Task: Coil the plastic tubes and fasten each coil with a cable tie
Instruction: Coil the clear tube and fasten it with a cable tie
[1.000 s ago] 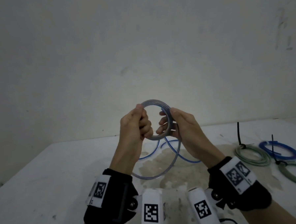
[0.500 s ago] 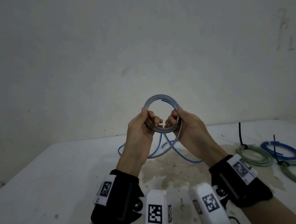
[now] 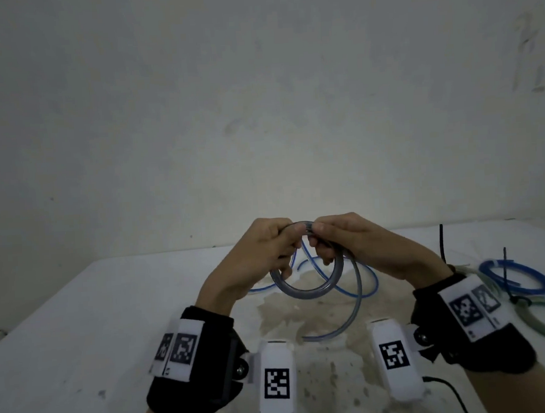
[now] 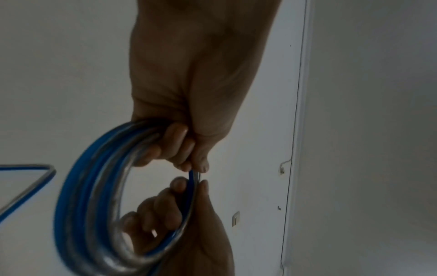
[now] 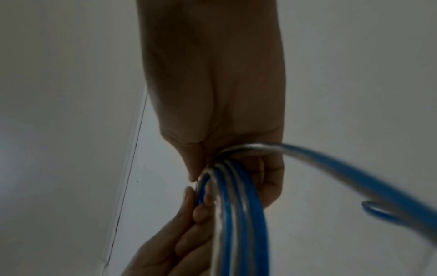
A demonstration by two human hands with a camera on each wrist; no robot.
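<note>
A clear tube with a blue stripe is wound into a small coil [image 3: 307, 291] held above the table, in front of my chest. My left hand [image 3: 275, 245] grips the coil's upper left, fingers curled round the turns [image 4: 94, 186]. My right hand [image 3: 333, 239] pinches the top right, with its lower fingers through the ring [image 5: 236, 205]. The loose tail [image 3: 358, 299] hangs down in a wide loop to the table, and more of it [image 3: 360, 280] lies behind the hands.
The white table [image 3: 97, 326] has a stained patch under my hands. At the right lie tied coils: a blue one [image 3: 518, 280] and green ones [image 3: 542, 321], each with a black cable tie [image 3: 506, 270] sticking up. A bare wall stands behind.
Both hands have dropped from chest height and turned over, so the coil now hangs below the fingers instead of standing above them. The loose tail has swung to the right.
</note>
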